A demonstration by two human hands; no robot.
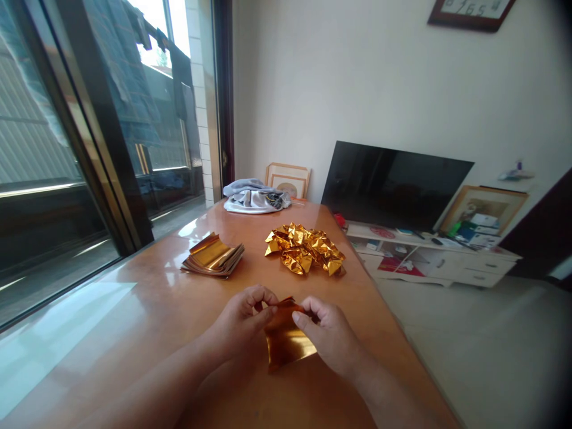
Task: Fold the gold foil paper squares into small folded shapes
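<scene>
A left hand (pixel 239 319) and a right hand (pixel 328 336) grip the top edge of a square gold foil sheet (pixel 286 339) above a glossy orange wooden table (pixel 111 333), the fingers of each closed in a narrow pinch, the two hands almost touching. The sheet hangs below them, its upper edge crimped; whether its lower edge touches the tabletop cannot be told. Ahead, a heap of crumpled gold foil pieces (pixel 304 249) lies near the fingertips, with open tabletop between. To its left, a squared stack of flat gold foil sheets (pixel 212 255) sits apart. Wide bare tabletop spreads left of the hands toward the long edge beside a dark-framed glass sliding door (pixel 107 119). The right hand works closer to the opposite long edge, beyond which lies a pale tiled floor (pixel 469 345). A grey-and-white cloth bundle (pixel 254 198) rests at the far end, well apart.
</scene>
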